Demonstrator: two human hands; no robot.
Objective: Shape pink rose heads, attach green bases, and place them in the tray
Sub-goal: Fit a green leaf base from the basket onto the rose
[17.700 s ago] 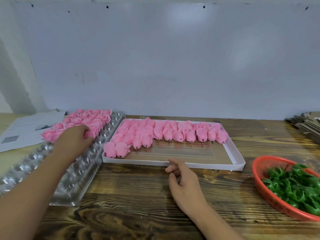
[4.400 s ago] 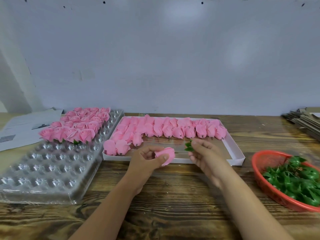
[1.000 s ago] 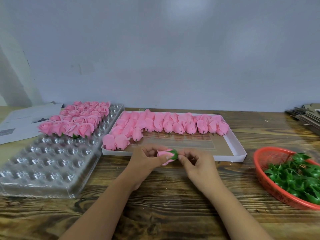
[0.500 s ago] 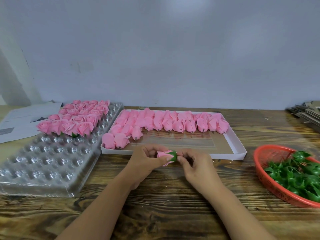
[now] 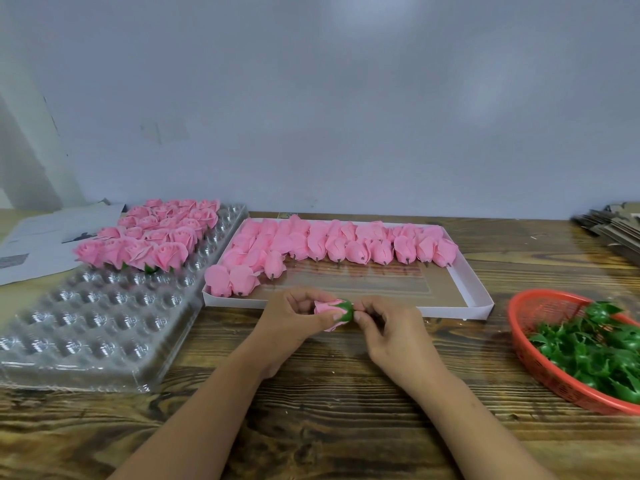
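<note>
Hands fit one green base (image 5: 346, 311) to one pink rose head (image 5: 327, 307).
Left hand (image 5: 294, 323) grips the head; right hand (image 5: 388, 329) pinches the base, frame centre.

The rose head (image 5: 327, 308) held at the centre is pink, capped at its 3 o'clock end by a green base (image 5: 346, 311). At 12 o'clock, pink buds (image 5: 341, 242) fill a white box (image 5: 476, 289) with a brown floor. At 10 o'clock, pink opened roses (image 5: 154, 237) with green undersides sit in a clear, glinting dimpled tray (image 5: 86, 327). At 3 o'clock, an orange-red mesh basket (image 5: 533, 362) holds dark green bases (image 5: 595, 344). The table (image 5: 329, 410) is brown with dark streaked grain. The wall (image 5: 329, 98) is pale grey-blue. White papers (image 5: 41, 237) carry grey print at 9 o'clock.
</note>
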